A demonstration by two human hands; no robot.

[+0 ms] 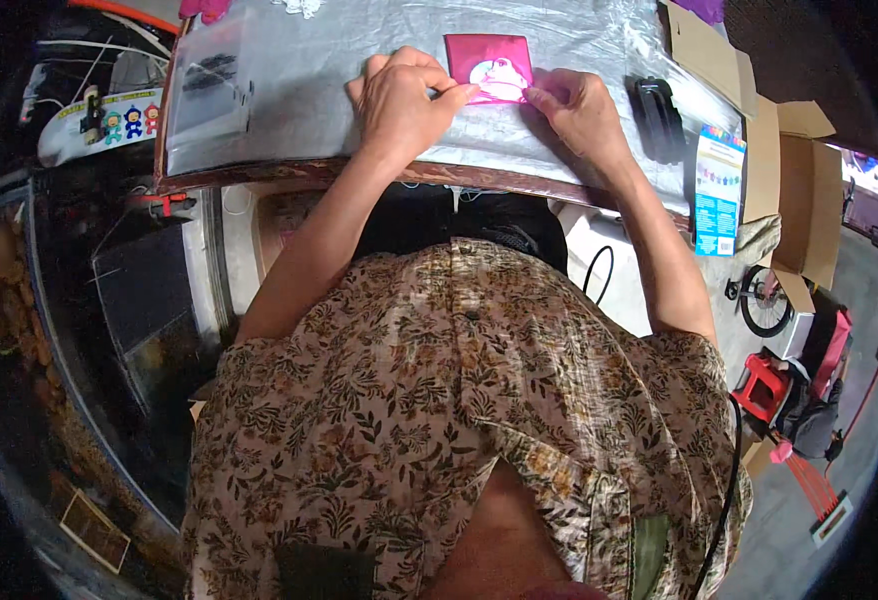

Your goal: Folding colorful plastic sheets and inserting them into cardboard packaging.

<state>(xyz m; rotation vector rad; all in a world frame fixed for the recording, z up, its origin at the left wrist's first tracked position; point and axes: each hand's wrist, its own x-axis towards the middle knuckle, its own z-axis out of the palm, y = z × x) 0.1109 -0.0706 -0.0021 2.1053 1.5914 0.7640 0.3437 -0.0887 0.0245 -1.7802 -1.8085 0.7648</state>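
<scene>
A flat, shiny pink packet (467, 50) lies on the plastic-covered table (339, 140), with bright glare over its lower half. At its lower left corner, my left hand (404, 98) is closed, thumb and forefinger pinching the edge. On the opposite side my right hand (581, 112) pinches the lower right corner, its other fingers curled in. Both hands rest low over the tabletop. What the packet contains, if anything, cannot be made out.
Right of my right hand lies a black object (657, 120). Beyond it are a blue-and-white printed package (721, 190) and open cardboard boxes (809, 190). A clear plastic sheet (209, 95) covers the table's left end. A red stool (762, 385) stands on the floor at right.
</scene>
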